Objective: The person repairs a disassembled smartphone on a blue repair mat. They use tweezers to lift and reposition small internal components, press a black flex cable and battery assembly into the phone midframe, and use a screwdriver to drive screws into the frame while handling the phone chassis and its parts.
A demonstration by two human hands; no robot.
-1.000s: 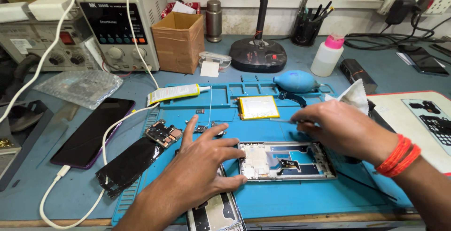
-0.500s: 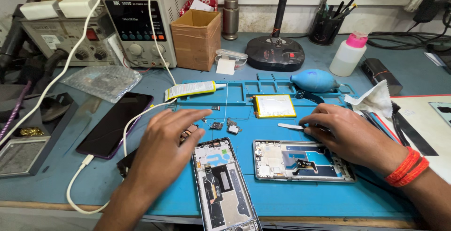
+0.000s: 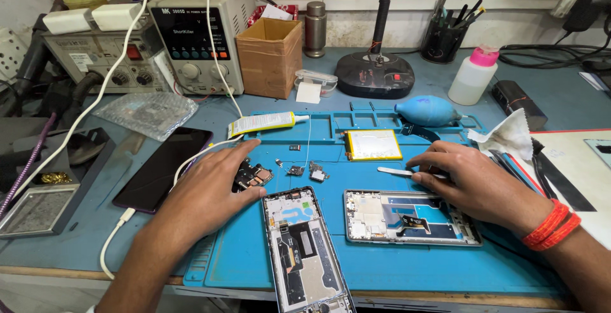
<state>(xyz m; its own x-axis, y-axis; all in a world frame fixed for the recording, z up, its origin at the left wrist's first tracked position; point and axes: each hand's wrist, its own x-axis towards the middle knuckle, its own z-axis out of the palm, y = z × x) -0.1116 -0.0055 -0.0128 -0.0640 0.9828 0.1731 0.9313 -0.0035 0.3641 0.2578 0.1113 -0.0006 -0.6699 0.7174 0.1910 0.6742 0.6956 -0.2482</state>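
The left hand (image 3: 213,189) is laid flat and spread on the blue silicone work mat (image 3: 382,249), with nothing clamped in it; its fingertips are rested on or just beside the small dark circuit board (image 3: 253,175). The right hand (image 3: 474,182) is curled low over the mat, and the slim silver metal spudger (image 3: 396,171) is pinched at its near end between thumb and fingertips.

Taken from the spudger, the silver phone frame with exposed blue and white internals (image 3: 410,216) is found just below it, toward the person, with its long axis running left to right, roughly parallel to the tool. The right hand is much the nearer of the two to this frame and partly overhangs its right end. The second opened phone chassis of grey metal (image 3: 305,249) lies to the left of the spudger and nearer the person, its long axis running away from the person, between the two hands.

Just beyond the spudger the flat yellow-edged battery (image 3: 374,144) is seen, and farther back the blue rubber air blower (image 3: 428,110). To the spudger's left, small loose parts (image 3: 309,170) are scattered.
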